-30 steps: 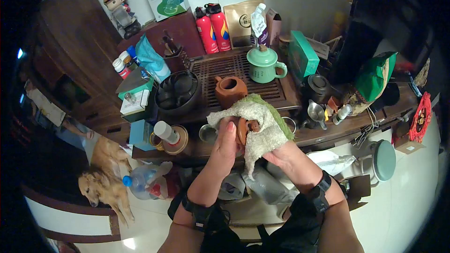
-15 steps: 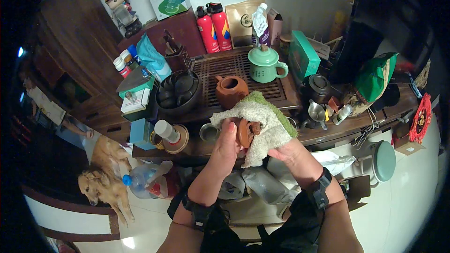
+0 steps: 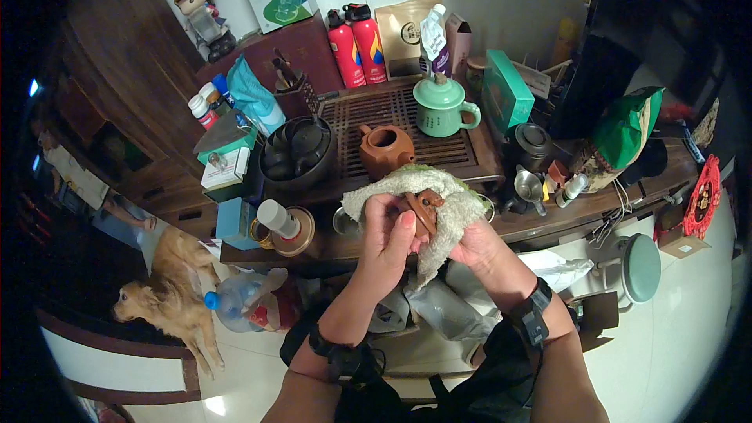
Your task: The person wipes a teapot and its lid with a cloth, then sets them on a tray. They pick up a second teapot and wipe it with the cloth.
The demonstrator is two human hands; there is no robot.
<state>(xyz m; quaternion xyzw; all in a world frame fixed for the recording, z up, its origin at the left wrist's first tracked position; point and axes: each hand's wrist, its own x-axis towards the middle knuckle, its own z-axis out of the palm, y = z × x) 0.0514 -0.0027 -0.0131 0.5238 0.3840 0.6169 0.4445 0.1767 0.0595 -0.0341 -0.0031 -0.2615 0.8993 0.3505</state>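
Observation:
A small brown clay teapot lid (image 3: 424,211) with a sculpted knob is pinched in my left hand (image 3: 385,236), thumb on its near edge. My right hand (image 3: 475,244) grips a cream-coloured towel (image 3: 384,186), greenish on its other face, which drapes behind and around the lid. Most of the right fingers are hidden under the cloth. Just beyond the towel, the reddish-brown clay teapot (image 3: 385,153) sits without a lid on the slatted wooden tea tray (image 3: 348,113). A pale green lidded mug (image 3: 440,110) stands on the same tray.
Left of the tray is a dark bowl (image 3: 298,155) of black cups. A white-capped bottle (image 3: 279,221) stands on a round wooden coaster near the front edge. To the right are a metal pitcher (image 3: 529,188) and a green bag (image 3: 627,133). A dog (image 3: 176,298) lies on the floor.
My left hand has shifted slightly right and turned the lid, so its knob points up more. The towel has bunched closer around it. The dog's head has moved left.

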